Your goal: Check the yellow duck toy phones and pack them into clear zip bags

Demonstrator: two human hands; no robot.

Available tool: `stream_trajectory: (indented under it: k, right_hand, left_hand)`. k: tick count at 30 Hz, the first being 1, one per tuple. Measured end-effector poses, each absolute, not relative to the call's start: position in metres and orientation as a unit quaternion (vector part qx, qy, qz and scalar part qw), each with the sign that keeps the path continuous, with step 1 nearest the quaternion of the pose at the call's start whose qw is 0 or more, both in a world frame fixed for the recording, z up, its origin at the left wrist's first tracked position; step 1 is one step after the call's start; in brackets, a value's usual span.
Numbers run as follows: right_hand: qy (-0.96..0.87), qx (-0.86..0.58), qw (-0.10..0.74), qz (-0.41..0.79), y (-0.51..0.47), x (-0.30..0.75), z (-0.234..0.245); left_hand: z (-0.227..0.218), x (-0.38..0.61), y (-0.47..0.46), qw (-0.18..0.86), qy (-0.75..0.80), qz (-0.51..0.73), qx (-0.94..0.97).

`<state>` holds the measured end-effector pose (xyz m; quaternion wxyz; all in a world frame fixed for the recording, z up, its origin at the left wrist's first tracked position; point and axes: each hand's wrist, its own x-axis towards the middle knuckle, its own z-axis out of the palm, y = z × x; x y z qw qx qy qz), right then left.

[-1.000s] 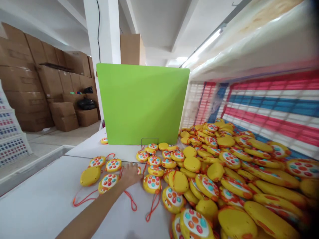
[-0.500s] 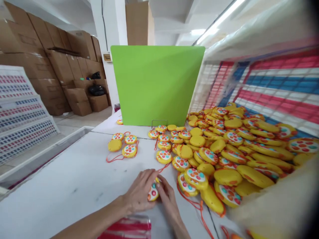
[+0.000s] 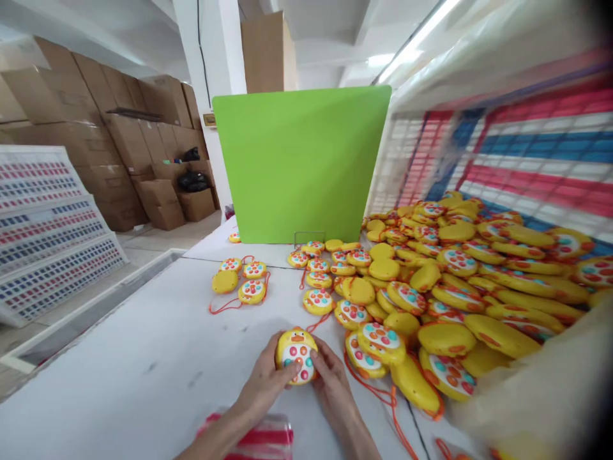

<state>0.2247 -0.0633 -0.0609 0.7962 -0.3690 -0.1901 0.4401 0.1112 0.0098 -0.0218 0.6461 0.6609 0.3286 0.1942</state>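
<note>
A yellow duck-shaped toy (image 3: 297,350) with coloured buttons on a white belly faces me, held upright above the table. My left hand (image 3: 268,370) grips its left side, the thumb lying over the lower buttons. From the right, my right hand (image 3: 330,370) closes on the other edge, thumb near the buttons. An orange cord (image 3: 318,322) shows just behind the toy. Under my left forearm lies a clear plastic bag with red stripes (image 3: 265,439), partly hidden.
A large heap of the same duck toys (image 3: 450,287) fills the right side, against a striped mesh wall. Several more ducks (image 3: 252,291) lie in a small group on the white table (image 3: 143,358). A green panel (image 3: 301,166) stands at the back.
The toy has been turned so its duck face and buttons now show toward me. My left hand has moved off its front to its left side.
</note>
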Motion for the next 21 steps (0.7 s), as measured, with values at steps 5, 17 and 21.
stream_trajectory:
  k: [5,17,21]
  right_hand:
    - [-0.245,-0.404,0.765,0.439,-0.065,0.217,-0.057]
    - [-0.316,-0.518,0.696,0.385,-0.093,0.178,-0.034]
    - [-0.353,-0.528,0.673,0.379,-0.096,0.163,-0.018]
  left_hand:
    - [-0.022,0.094,0.017,0.664,0.325,0.212,0.639]
    - [-0.009,0.046,0.011,0.658,0.214,0.212,0.690]
    - [0.000,0.043,0.005,0.694,0.240,0.225,0.641]
